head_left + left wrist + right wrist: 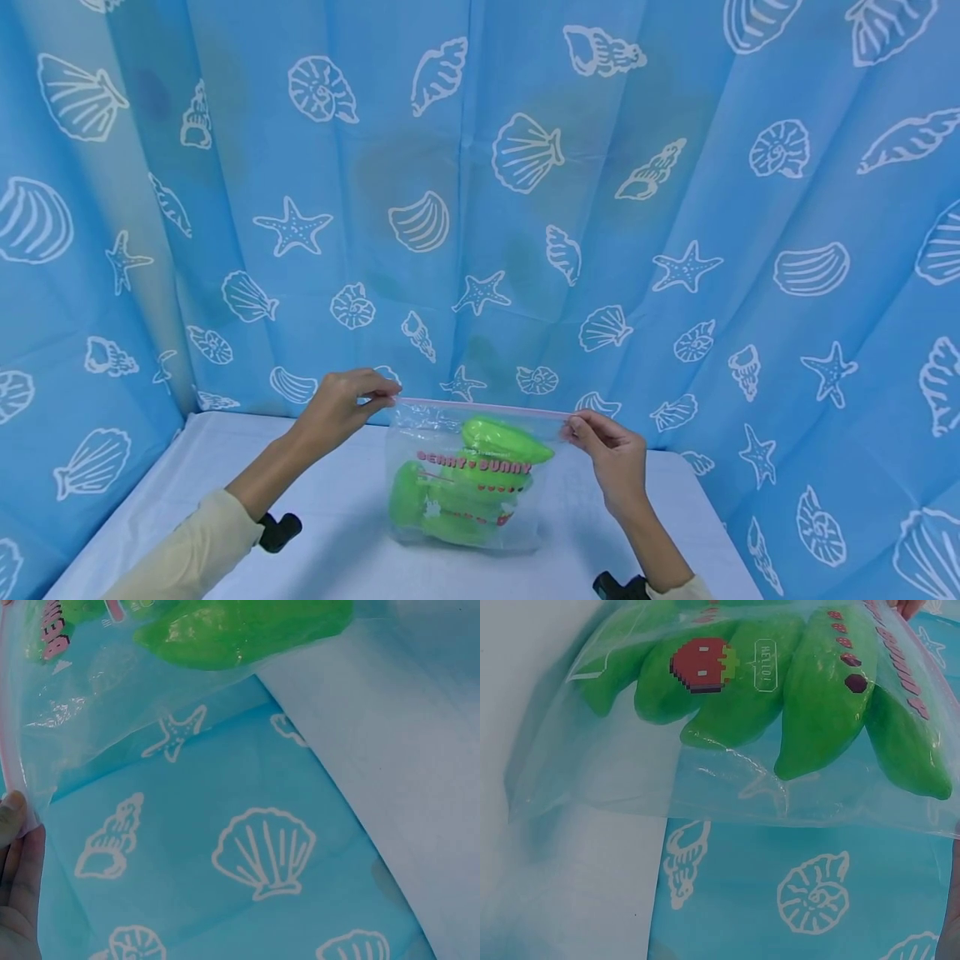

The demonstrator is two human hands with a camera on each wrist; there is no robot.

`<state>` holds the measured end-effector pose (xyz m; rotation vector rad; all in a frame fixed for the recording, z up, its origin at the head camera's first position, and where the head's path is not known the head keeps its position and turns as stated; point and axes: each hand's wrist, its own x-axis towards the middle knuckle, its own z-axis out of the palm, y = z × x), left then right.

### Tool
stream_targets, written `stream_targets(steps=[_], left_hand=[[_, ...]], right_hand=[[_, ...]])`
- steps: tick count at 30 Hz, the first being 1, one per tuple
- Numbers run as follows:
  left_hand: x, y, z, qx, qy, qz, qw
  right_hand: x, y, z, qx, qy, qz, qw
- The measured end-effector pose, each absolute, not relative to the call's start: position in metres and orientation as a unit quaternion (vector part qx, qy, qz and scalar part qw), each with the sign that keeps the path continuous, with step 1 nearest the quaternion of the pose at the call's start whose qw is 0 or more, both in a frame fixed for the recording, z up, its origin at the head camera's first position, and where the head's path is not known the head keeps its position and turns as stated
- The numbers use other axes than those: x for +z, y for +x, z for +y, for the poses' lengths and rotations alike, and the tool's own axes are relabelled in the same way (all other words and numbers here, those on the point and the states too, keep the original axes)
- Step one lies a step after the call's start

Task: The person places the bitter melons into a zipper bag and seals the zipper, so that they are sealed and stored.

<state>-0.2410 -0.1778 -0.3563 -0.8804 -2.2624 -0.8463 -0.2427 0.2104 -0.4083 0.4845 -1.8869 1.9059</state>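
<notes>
A clear zip bag point(423, 427) with pink and red print and a pink top strip point(487, 406) stands upright at the middle of the table. Inside lie several glossy green fruits point(829, 712), plump with pointed, slightly curved tips, like green mangoes. My left hand point(345, 408) pinches the bag's upper left corner between thumb and fingers. At the upper right corner, my right hand point(613, 462) pinches the strip's other end. Between the two hands the top edge is stretched nearly straight. In the left wrist view, thumb and fingers point(11, 817) grip the strip's end.
A white-covered table point(330, 508) lies under the bag. Behind it and at both sides hangs a blue curtain point(360, 167) with white shells and starfish. Black wrist cameras point(280, 533) sit by the cream sleeves point(198, 542).
</notes>
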Motion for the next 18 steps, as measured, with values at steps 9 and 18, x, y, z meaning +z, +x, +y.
stream_targets(steps=[9, 18], left_hand=[[-0.3576, -0.2408, -0.1775, -0.319, -0.325, -0.842, 0.29], [-0.3633, -0.2425, -0.1786, -0.384, -0.239, -0.855, 0.256]], right_hand=[[-0.4071, -0.2431, 0.2111, 0.681, 0.163, -0.683, 0.206], [-0.4057, -0.245, 0.2181, 0.689, 0.146, -0.677, 0.212]])
